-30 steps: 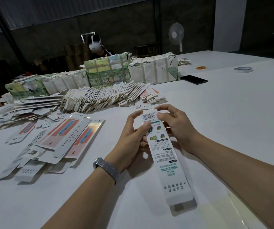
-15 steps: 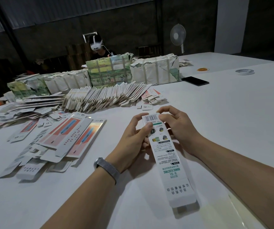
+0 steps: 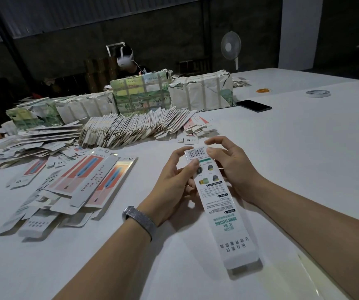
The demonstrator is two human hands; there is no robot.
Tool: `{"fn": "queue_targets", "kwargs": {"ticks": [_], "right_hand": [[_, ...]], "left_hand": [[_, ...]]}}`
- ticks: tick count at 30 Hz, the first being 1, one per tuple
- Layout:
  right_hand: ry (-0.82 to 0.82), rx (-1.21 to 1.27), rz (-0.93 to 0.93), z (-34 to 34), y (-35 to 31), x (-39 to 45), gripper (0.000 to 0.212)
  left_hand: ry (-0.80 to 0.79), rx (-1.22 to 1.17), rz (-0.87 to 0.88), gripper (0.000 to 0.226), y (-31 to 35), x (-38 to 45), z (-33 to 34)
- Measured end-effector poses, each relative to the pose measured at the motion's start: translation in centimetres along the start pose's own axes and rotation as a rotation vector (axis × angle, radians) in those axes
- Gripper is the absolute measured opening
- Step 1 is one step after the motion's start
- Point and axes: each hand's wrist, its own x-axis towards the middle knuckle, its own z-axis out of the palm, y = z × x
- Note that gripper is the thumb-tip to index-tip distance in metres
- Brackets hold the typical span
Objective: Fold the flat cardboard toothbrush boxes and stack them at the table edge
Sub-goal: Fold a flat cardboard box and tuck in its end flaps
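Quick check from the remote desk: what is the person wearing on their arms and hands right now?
Both forearms are bare, with no sleeves in view and no gloves. The left hand has a band of grey woven metal mesh around its wrist, like a watch strap; its face is not visible. The right hand and its wrist carry nothing.

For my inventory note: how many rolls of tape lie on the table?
2: a white tape roll at the far right of the table, and a smaller orange roll just left of it, beyond the black phone. Others may hide behind the wrapped bundles.
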Motion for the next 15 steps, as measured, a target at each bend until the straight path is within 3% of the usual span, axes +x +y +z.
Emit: {"fn": "queue_targets", "kwargs": {"ticks": [3, 10, 15], "right_hand": [[-0.017, 0.017, 0.032, -0.08, -0.19, 0.09, 0.026], [0.020, 0.023, 0.042, -0.13, 0.09, 0.25, 0.011], [0.094, 0.037, 0.042, 0.48, -0.05, 0.19, 0.009]], "left_hand": [[-0.007, -0.016, -0.006, 0.042, -0.10, -0.01, 0.13], [0.023, 0.019, -0.004, 0.046, -0.14, 0.35, -0.01], [0.068, 0.022, 0.062, 0.030, -0.76, 0.61, 0.05]]}}
